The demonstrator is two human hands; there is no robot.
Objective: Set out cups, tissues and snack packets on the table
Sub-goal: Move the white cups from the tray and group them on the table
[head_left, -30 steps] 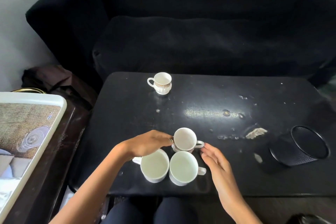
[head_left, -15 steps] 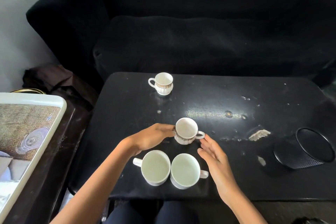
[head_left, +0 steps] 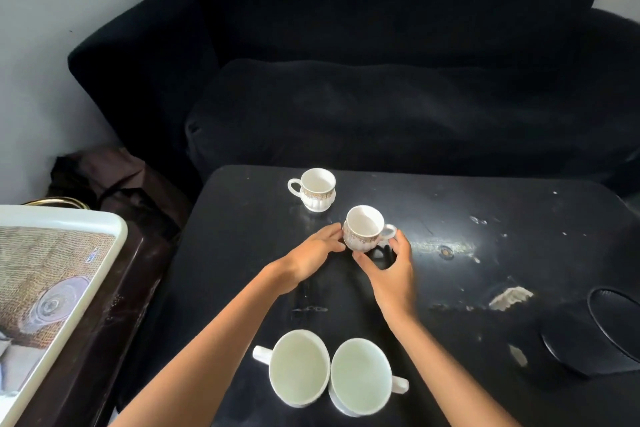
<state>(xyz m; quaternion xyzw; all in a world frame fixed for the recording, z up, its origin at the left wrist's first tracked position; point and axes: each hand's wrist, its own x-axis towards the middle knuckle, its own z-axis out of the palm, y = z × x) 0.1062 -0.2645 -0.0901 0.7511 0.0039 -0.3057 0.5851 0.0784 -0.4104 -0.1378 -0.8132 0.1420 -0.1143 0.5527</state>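
Observation:
A small white cup with a gold pattern (head_left: 363,229) sits slightly tilted near the middle of the black table (head_left: 502,253). My left hand (head_left: 308,260) holds its left side with the fingertips. My right hand (head_left: 391,274) curves around its handle side, thumb at the base and forefinger at the handle. A matching patterned cup (head_left: 317,189) stands upright just behind and to the left. Two plain white mugs (head_left: 299,366) (head_left: 362,374) stand side by side at the near edge, handles pointing outward. No tissues or snack packets are in view.
A black mesh holder (head_left: 595,333) lies on its side at the table's right. A white-rimmed tray (head_left: 69,218) rests on a dark side table at the left. A black sofa (head_left: 381,114) stands behind the table, and a brown bag (head_left: 114,177) lies beside it.
The patterned cup has moved from beside the two plain mugs toward the far cup, with my left hand on it. My right hand followed and closed in around its handle side.

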